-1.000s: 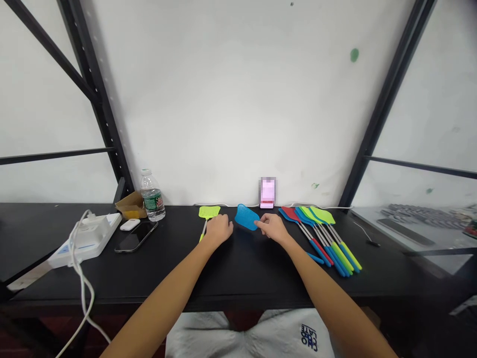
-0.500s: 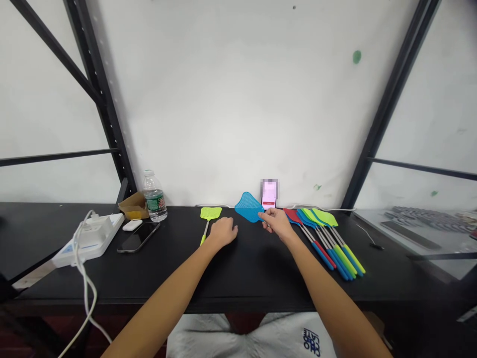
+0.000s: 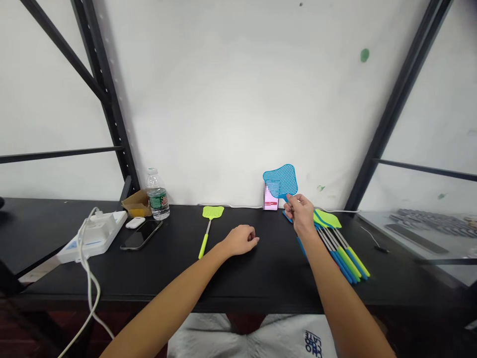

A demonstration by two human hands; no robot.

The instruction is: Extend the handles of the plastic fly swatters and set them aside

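Observation:
My right hand [image 3: 300, 213] is closed in a pinch on a blue fly swatter [image 3: 282, 180], just below its perforated head. The head is raised in front of the wall, and my hand and forearm hide the lower part of the swatter. My left hand [image 3: 241, 239] lies on the black table with its fingers curled in, and nothing shows in it. To its left lies a lime green fly swatter [image 3: 203, 244], its head toward the wall. A row of several fly swatters [image 3: 345, 256] with blue and green handles lies beside my right forearm, partly hidden by it.
A phone with a lit pink screen [image 3: 271, 203] leans on the wall behind the raised head. On the left are a water bottle [image 3: 158, 200], a cardboard box [image 3: 137, 204], a white case [image 3: 135, 223], a dark phone [image 3: 141, 235] and a power strip [image 3: 97, 233] with white cables.
My right hand has moved right and up with the blue fly swatter, whose head now points upward. My left hand has slid right, away from the lime green fly swatter.

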